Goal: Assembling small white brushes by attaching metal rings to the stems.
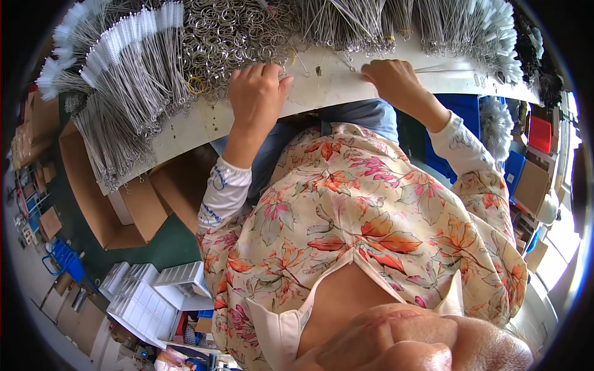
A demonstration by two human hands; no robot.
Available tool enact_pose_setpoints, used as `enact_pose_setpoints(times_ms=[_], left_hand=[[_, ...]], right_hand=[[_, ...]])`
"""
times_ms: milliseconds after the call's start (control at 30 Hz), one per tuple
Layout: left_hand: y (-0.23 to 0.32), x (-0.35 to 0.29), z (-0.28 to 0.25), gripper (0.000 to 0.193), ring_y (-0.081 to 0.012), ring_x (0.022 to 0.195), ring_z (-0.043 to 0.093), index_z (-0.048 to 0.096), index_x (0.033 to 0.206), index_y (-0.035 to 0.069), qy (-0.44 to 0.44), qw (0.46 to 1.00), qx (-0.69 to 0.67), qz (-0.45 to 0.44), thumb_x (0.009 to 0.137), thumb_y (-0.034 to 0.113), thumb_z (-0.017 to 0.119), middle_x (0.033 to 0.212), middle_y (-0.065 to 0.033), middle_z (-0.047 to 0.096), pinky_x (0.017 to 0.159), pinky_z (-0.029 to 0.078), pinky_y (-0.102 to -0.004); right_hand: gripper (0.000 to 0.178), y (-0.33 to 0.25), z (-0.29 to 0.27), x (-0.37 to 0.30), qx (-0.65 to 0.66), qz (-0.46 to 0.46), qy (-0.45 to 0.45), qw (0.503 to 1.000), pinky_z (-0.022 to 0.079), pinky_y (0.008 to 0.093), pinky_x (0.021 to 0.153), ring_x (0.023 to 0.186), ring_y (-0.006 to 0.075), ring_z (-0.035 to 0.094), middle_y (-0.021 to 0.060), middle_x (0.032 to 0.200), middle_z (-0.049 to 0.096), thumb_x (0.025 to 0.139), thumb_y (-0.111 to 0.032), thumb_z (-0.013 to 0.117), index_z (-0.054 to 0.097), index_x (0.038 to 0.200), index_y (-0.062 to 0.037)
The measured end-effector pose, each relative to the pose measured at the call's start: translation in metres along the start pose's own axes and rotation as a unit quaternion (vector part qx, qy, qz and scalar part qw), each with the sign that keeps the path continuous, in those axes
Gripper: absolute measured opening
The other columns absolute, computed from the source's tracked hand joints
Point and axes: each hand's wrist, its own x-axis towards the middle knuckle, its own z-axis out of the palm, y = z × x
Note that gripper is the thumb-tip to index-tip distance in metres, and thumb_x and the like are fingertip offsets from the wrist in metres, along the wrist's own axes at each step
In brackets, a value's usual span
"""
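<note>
My left hand (257,93) rests at the near edge of a pile of metal split rings (232,31), fingers curled down and their tips hidden. Beside its thumb, a short wire piece with a looped end (301,63) lies on the white table (334,83). My right hand (396,80) is over the table further right, its fingers bent inward. What either hand holds, if anything, is hidden. To the right of that hand, a thin wire rod (442,68) lies along the table; whether the fingers grip it cannot be seen.
Bundled wire brushes with pale bristles (133,68) heap the table's left, and more brushes (470,37) line its far right. A yellow ring (196,85) sits by the pile. Below left stands an open cardboard box (102,210); a blue bin (455,123) is under the right side.
</note>
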Motion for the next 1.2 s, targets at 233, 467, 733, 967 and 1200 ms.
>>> enact_pose_setpoints(times_ms=[233,467,733,967,1200], left_hand=[[-0.008,0.004,-0.013,0.009,-0.017,0.068,0.055,0.06,0.081,0.008,0.061,0.996,0.058,0.025,0.08,0.014,0.066,0.075,-0.0016,0.061,0.065,0.039,-0.0321],[0.028,-0.002,-0.048,0.018,-0.0078,0.069,0.052,0.056,0.093,0.0,0.034,0.825,-0.535,-0.177,0.092,0.018,0.055,0.083,-0.0043,0.061,0.064,0.044,-0.0212],[0.042,0.004,-0.053,0.01,-0.0095,0.072,0.061,0.057,0.096,-0.002,0.124,0.706,-0.668,-0.201,0.087,0.001,0.059,0.083,-0.0078,0.064,0.062,0.051,-0.0203],[0.04,0.008,-0.082,0.02,-0.015,0.084,0.064,0.06,0.101,-0.005,0.036,0.711,-0.688,-0.14,0.082,-0.003,0.063,0.094,-0.0134,0.065,0.073,0.054,-0.0245],[0.045,0.01,-0.092,0.029,-0.0175,0.081,0.066,0.06,0.102,-0.009,0.091,0.881,-0.457,-0.079,0.073,-0.012,0.063,0.099,-0.0151,0.064,0.072,0.055,-0.0251]], right_hand=[[0.015,-0.02,-0.005,0.007,0.368,0.006,0.081,0.926,0.042,0.0269,0.05,0.055,0.0117,0.055,0.003,0.064,0.06,0.087,-0.018,0.058,0.064,0.093,-0.0059],[0.019,-0.085,-0.035,0.017,0.662,-0.015,0.027,0.749,0.033,0.0166,0.046,0.053,0.0012,0.042,-0.003,0.069,0.057,0.09,-0.021,0.06,0.065,0.091,-0.0018],[0.011,-0.112,-0.037,0.016,0.431,-0.197,0.269,0.839,0.05,0.0241,0.059,0.067,0.0164,0.063,0.0058,0.088,0.063,0.071,-0.005,0.071,0.068,0.082,-0.0057],[0.021,-0.103,-0.042,0.014,0.152,-0.322,0.379,0.854,0.05,0.0258,0.053,0.065,0.0138,0.062,-0.0004,0.088,0.063,0.059,-0.006,0.07,0.067,0.079,-0.0052],[0.011,-0.104,-0.05,0.022,0.461,-0.219,0.262,0.819,0.046,0.0228,0.051,0.06,0.0111,0.059,0.0042,0.079,0.062,0.078,-0.013,0.07,0.069,0.087,-0.0066]])
